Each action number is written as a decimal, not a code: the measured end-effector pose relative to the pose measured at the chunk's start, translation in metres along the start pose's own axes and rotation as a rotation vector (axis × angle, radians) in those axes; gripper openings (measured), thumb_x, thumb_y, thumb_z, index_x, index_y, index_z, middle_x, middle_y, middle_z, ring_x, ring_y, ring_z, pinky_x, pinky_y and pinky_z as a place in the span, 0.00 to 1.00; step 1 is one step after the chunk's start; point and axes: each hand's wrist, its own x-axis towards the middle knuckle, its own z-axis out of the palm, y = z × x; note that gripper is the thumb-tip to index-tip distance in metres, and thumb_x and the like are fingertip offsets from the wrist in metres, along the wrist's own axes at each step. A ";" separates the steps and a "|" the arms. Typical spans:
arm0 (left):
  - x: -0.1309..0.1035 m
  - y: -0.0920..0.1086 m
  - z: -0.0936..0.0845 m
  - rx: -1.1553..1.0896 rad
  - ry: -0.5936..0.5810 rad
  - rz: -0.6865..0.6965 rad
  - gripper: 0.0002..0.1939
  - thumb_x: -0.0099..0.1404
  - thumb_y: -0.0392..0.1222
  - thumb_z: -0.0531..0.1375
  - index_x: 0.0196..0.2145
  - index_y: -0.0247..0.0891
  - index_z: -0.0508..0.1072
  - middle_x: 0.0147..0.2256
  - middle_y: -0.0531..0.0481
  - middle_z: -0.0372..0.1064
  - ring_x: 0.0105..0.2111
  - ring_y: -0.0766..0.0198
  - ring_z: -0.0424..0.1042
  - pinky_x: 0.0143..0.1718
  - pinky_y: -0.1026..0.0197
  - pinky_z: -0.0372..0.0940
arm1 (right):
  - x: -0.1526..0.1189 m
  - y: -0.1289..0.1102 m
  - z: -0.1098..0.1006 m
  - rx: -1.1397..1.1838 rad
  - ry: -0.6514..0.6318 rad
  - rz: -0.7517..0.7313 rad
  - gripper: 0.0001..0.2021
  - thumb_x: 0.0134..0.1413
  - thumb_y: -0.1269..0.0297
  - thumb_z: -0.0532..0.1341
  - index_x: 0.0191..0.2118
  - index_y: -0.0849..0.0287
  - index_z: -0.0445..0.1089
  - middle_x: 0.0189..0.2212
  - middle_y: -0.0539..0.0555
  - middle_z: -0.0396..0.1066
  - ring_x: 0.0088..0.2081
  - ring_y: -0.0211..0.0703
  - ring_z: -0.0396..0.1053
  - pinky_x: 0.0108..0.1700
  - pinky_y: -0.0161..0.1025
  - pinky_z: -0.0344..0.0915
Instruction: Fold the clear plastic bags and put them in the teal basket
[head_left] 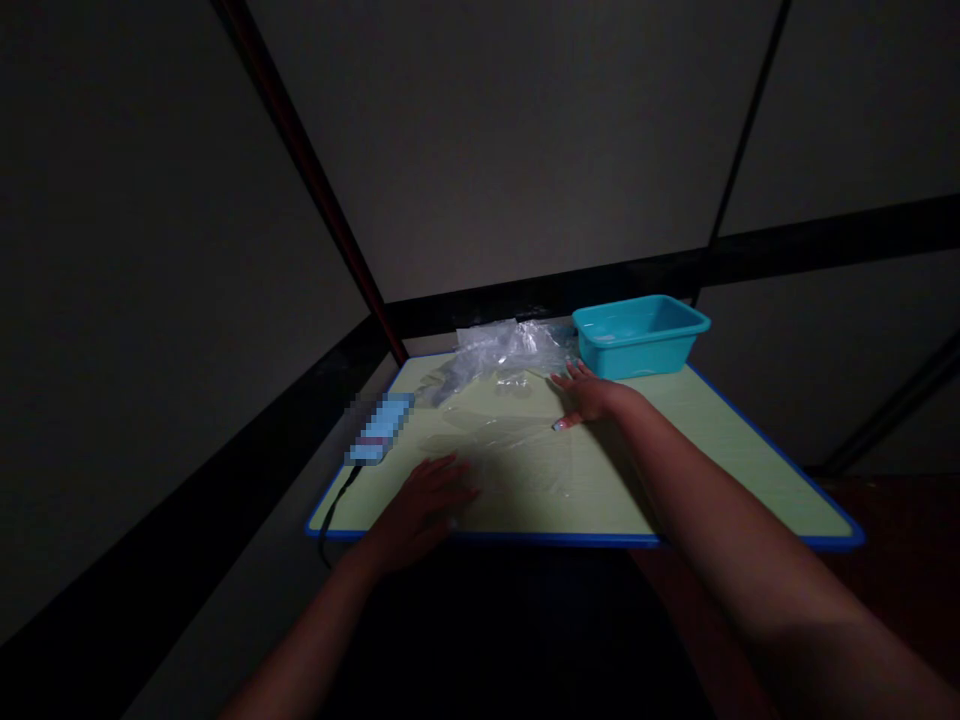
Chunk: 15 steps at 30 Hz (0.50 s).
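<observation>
A clear plastic bag [517, 465] lies flat on the pale table [720, 450], between my two hands. My left hand [424, 505] is at the table's front edge, fingers spread beside the bag's left side. Farther back, my right hand [589, 395] reaches across with its fingers apart, near the bag's upper right side and in front of the teal basin. Neither hand grips anything; whether the fingertips press on the plastic I cannot tell. Behind the bag sits a crumpled heap of clear plastic bags [510, 350].
The teal basin [637, 360] stands at the back right of the table. On the left edge lies a phone with a lit, blurred screen [382, 428], and its black cable [337, 505] hangs over the side. Dark-banded wall panels [525, 150] rise behind the table.
</observation>
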 end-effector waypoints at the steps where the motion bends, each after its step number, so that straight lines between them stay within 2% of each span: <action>1: 0.001 0.001 0.000 0.000 -0.004 0.009 0.27 0.67 0.61 0.43 0.56 0.49 0.65 0.62 0.50 0.52 0.63 0.50 0.45 0.61 0.41 0.40 | 0.000 0.000 0.000 0.005 -0.001 -0.007 0.57 0.38 0.43 0.66 0.67 0.57 0.33 0.67 0.62 0.24 0.64 0.64 0.19 0.62 0.57 0.36; 6: 0.003 0.003 0.000 0.021 -0.022 0.025 0.25 0.67 0.57 0.48 0.58 0.48 0.63 0.62 0.49 0.53 0.62 0.50 0.48 0.61 0.42 0.41 | -0.005 -0.005 -0.004 0.059 0.015 -0.041 0.55 0.40 0.39 0.63 0.67 0.58 0.34 0.67 0.61 0.26 0.64 0.63 0.20 0.62 0.57 0.37; 11: 0.005 0.006 0.003 0.014 -0.047 0.001 0.23 0.67 0.48 0.51 0.60 0.49 0.59 0.60 0.49 0.58 0.61 0.53 0.51 0.61 0.41 0.43 | -0.016 -0.019 -0.009 0.071 0.092 -0.068 0.50 0.44 0.41 0.61 0.67 0.57 0.39 0.67 0.61 0.26 0.65 0.61 0.22 0.61 0.60 0.40; 13: 0.007 0.007 0.004 -0.010 -0.043 -0.002 0.22 0.68 0.45 0.52 0.59 0.49 0.60 0.58 0.50 0.60 0.61 0.54 0.52 0.60 0.41 0.44 | -0.019 -0.027 -0.010 0.077 0.131 -0.130 0.47 0.45 0.42 0.61 0.66 0.57 0.43 0.67 0.62 0.32 0.65 0.62 0.28 0.60 0.60 0.43; 15: 0.009 0.007 0.004 -0.045 -0.023 -0.008 0.20 0.68 0.43 0.52 0.58 0.49 0.62 0.57 0.51 0.62 0.61 0.55 0.53 0.60 0.41 0.44 | -0.023 -0.036 -0.009 0.099 0.193 -0.222 0.42 0.48 0.45 0.61 0.65 0.60 0.49 0.64 0.65 0.45 0.64 0.61 0.40 0.59 0.56 0.48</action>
